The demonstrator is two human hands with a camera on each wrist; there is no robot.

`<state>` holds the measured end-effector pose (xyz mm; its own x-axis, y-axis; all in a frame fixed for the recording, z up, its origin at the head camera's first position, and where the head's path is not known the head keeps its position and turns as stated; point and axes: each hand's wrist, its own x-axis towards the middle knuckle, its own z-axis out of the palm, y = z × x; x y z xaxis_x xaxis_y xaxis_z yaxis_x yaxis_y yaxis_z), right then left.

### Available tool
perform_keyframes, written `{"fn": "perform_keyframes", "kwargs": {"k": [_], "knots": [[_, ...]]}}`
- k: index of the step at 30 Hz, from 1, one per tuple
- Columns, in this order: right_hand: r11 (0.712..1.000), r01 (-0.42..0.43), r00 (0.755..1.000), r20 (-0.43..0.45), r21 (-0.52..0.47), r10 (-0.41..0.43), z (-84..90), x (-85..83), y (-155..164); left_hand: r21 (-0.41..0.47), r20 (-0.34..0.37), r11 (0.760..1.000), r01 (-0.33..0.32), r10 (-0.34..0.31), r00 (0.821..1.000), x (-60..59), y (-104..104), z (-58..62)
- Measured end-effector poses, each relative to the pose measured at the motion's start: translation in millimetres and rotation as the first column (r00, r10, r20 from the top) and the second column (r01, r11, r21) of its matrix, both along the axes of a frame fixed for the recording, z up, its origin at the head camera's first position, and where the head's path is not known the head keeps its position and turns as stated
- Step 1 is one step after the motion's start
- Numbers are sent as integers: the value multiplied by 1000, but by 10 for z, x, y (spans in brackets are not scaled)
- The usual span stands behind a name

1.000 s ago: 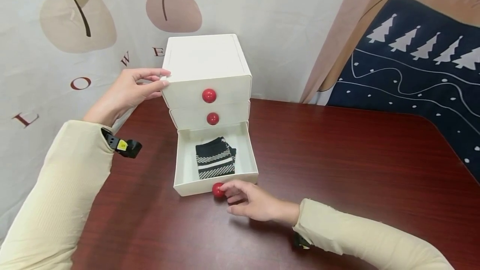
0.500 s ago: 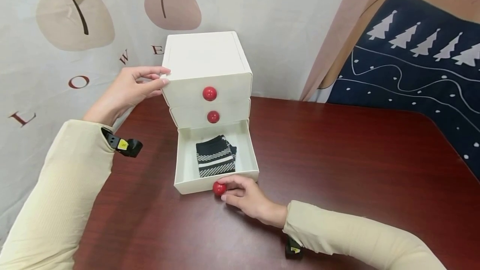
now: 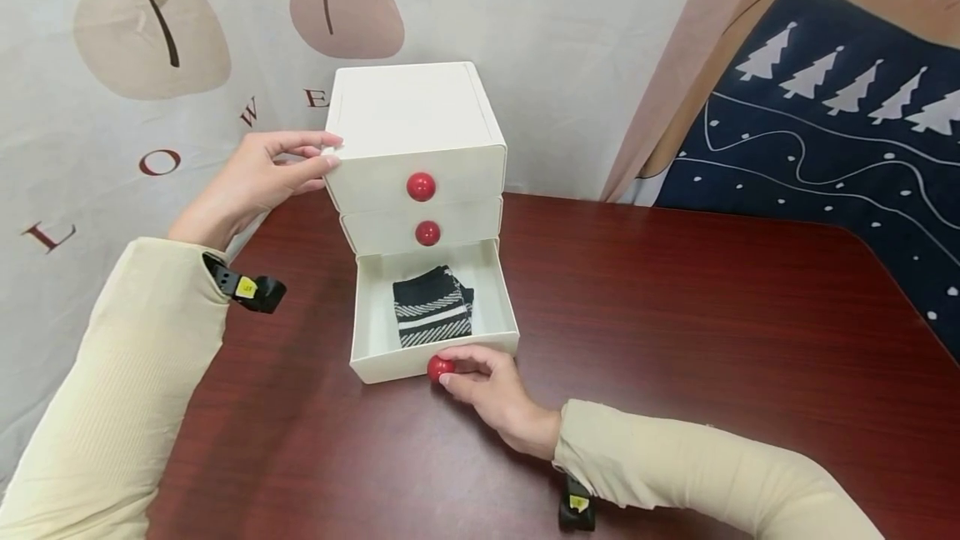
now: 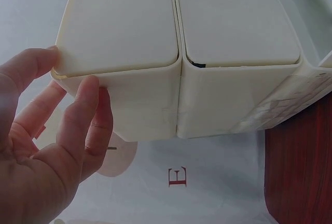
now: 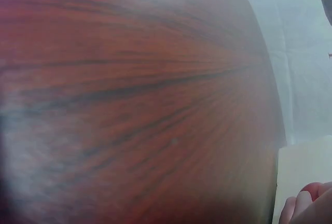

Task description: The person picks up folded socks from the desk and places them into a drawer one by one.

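Note:
A white three-drawer cabinet [image 3: 408, 111] stands at the back of a dark red table [image 3: 675, 298]. Its bottom drawer [image 3: 390, 367] is pulled out and holds a folded black-and-white striped sock [image 3: 433, 307]. My right hand [image 3: 459, 371] pinches the drawer's red knob [image 3: 438, 368] from the front. My left hand [image 3: 318, 155] grips the cabinet's top left corner, thumb on the side, fingers on top. In the left wrist view, the left hand [image 4: 70, 68] holds the cabinet [image 4: 207, 32] by that edge. The right wrist view shows blurred table [image 5: 129, 105], the knob [image 5: 316, 190] and fingertips [image 5: 298, 208].
The two upper drawers are closed, each with a red knob [image 3: 421, 186] [image 3: 427, 232]. A printed cloth wall [image 3: 112, 65] rises just behind and left of the cabinet. A blue cloth with white trees [image 3: 825, 132] hangs past the table's right edge.
The bottom drawer has slid a little way back toward the cabinet with my right hand on its knob. My left hand has stayed on the cabinet's corner.

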<state>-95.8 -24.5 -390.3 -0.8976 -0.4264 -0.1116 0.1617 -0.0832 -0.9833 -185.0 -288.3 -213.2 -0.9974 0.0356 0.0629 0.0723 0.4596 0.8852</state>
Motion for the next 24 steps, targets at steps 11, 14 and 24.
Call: {"fn": "perform_keyframes", "kwargs": {"k": [11, 14, 24], "knots": [[996, 89, 996, 2, 9, -89, -101, -342, -148, 6, 2, 1000, -7, 7, 1000, 3, -8, -3], [995, 100, 995, 12, 11, -101, -162, -465, -186, 1, 2, 1000, -11, 11, 1000, 1, -7, -4], [990, 143, 990, -6, 7, -143, -116, -725, -318, -1, 8, 1000, -19, 19, 1000, -10, -1, -6]]}}
